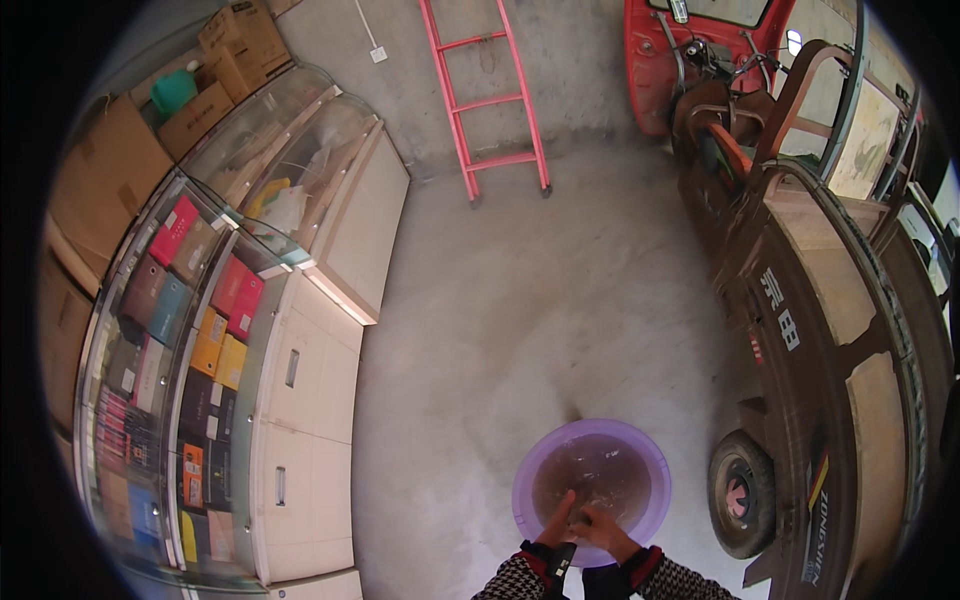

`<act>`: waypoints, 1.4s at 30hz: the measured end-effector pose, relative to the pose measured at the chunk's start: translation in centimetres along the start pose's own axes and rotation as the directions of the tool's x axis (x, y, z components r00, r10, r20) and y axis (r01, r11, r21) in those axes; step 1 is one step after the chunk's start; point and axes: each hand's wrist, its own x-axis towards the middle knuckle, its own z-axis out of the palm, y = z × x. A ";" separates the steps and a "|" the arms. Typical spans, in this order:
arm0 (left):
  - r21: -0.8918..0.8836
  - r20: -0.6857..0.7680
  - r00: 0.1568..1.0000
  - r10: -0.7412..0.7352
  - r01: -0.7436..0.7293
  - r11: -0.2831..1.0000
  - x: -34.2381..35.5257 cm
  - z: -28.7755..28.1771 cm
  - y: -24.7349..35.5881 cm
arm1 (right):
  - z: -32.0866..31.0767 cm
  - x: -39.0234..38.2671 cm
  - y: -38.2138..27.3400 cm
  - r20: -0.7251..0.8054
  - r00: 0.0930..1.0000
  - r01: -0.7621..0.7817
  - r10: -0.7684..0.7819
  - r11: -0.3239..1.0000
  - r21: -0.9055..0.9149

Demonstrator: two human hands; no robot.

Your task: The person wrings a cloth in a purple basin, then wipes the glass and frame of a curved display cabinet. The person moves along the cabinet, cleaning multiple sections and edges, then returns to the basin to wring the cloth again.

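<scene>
Well, both bare hands (557, 524) hover together over a round purple plastic basin (661, 490); whether they're gripping, I can't tell. Leaning on it could spill murky water (622, 474).

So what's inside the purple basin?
The purple basin holds murky brownish liquid, apparently water. The left hand and right hand, over its near side, cover part of it; anything lying beneath the cloudy surface cannot be made out.
</scene>
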 end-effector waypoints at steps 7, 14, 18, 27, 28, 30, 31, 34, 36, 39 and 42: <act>0.876 0.406 0.894 0.191 -0.440 0.197 -0.1 -1.0 0.2 | -1.0 1.7 -1.3 -0.200 0.979 -0.059 0.032 0.990 -0.131; -0.086 0.130 0.990 -0.058 0.069 0.994 0.0 -2.0 0.2 | -3.6 4.8 5.7 -0.314 0.943 -0.101 0.110 0.994 0.046; -0.114 0.098 0.995 -0.009 0.020 0.993 0.3 -3.9 0.1 | -1.3 3.9 8.4 -0.454 0.865 -0.270 0.213 0.960 -0.066; 0.031 -0.038 0.994 -0.101 0.102 0.994 2.9 -2.9 -1.6 | -0.5 3.9 9.4 -0.315 0.947 -0.112 0.065 0.984 -0.135; 0.034 -0.058 0.990 -0.129 0.131 0.991 3.0 -2.4 -1.6 | -0.7 3.7 8.3 -0.389 0.908 -0.119 0.156 0.986 0.119; -0.033 0.109 0.980 -0.169 0.173 0.984 3.3 -1.6 -1.6 | -0.8 2.9 5.7 -0.035 0.999 -0.035 0.029 0.982 -0.188; -0.081 0.244 0.956 -0.164 0.189 0.979 3.2 -1.5 -1.6 | -0.3 2.3 4.0 -0.028 0.998 -0.063 0.059 0.984 -0.168; -0.145 0.160 0.985 -0.062 0.085 0.986 2.9 -1.8 -1.5 | 0.1 -0.7 0.5 0.007 0.999 -0.044 0.043 0.997 0.061; -0.080 0.039 0.999 0.013 -0.010 0.997 2.7 -1.9 -1.6 | 0.5 -1.3 -0.7 -0.035 0.999 0.017 -0.010 0.980 0.198; -0.050 0.076 0.995 0.068 -0.064 0.997 2.5 -1.4 -1.6 | 0.4 -0.1 -0.3 -0.126 0.991 0.052 -0.035 0.990 0.135; -0.077 0.204 0.976 0.079 -0.064 0.995 2.2 -0.5 -1.6 | -0.6 3.3 2.3 -0.110 0.977 0.124 -0.185 0.901 -0.417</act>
